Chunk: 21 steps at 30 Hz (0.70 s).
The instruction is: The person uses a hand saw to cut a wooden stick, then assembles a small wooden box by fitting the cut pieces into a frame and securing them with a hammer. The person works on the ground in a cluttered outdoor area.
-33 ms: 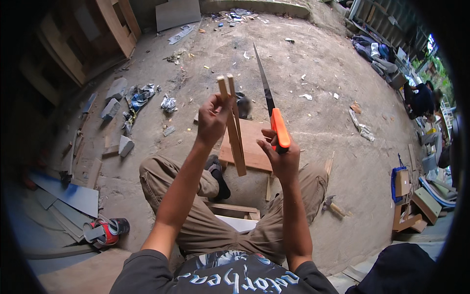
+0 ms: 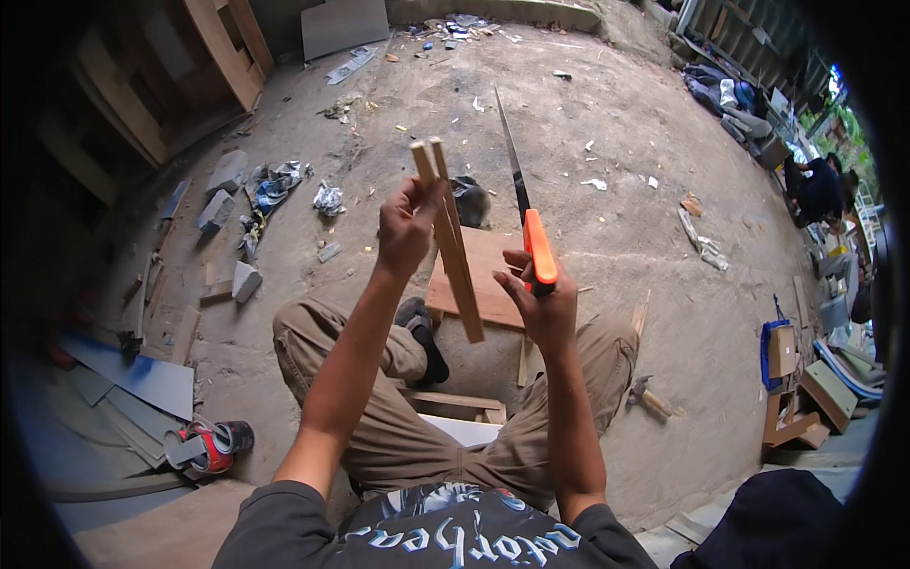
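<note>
Observed around right grip (image 2: 542, 302) and left grip (image 2: 408, 226): littered concrete floor (image 2: 569, 156). Noted well beyond left grip: wooden cabinet (image 2: 220, 57). Sited below and between both: low wooden table (image 2: 487, 256). Held in right grip, wrapped on the orange handle (image 2: 539, 248): saw (image 2: 521, 193), pointing up and away. Held in left grip, pinched near the upper ends: two wooden strips (image 2: 457, 258); cannot tell whether joined below. Recorded since previous view: slight further lean of strips' upper ends leftward; judged a small handling adjustment, still without saw contact. Found low right of right grip: hammer (image 2: 654, 402).
</note>
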Motion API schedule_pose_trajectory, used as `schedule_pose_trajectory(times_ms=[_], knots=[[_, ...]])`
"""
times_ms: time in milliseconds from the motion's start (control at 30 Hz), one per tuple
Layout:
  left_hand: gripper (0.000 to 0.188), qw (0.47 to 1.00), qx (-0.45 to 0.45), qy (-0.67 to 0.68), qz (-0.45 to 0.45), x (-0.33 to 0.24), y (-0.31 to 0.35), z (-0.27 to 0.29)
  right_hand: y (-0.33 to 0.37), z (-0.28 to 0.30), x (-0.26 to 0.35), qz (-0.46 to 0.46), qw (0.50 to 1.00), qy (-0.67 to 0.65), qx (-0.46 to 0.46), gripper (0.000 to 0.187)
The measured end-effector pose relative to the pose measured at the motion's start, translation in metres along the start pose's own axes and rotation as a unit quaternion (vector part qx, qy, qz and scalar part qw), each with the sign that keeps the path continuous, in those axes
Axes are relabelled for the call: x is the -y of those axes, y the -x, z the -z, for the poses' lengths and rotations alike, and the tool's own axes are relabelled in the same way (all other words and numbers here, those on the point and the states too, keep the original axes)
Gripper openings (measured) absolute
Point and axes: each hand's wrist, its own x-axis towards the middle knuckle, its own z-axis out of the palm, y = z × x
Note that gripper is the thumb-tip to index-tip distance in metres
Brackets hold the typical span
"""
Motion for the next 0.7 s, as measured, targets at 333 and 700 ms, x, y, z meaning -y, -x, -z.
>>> schedule_pose_trajectory(times_ms=[333,700], knots=[[0.025,0.99,-0.062,0.11,0.061,0.009,0.007,0.018,0.024,-0.024,0.005,-0.128,0.939,-0.3,0.113,0.029],[0.022,0.985,0.079,0.057,0.142,-0.003,0.008,0.004,0.032,-0.021,-0.015,-0.171,0.936,-0.302,0.052,0.026]])
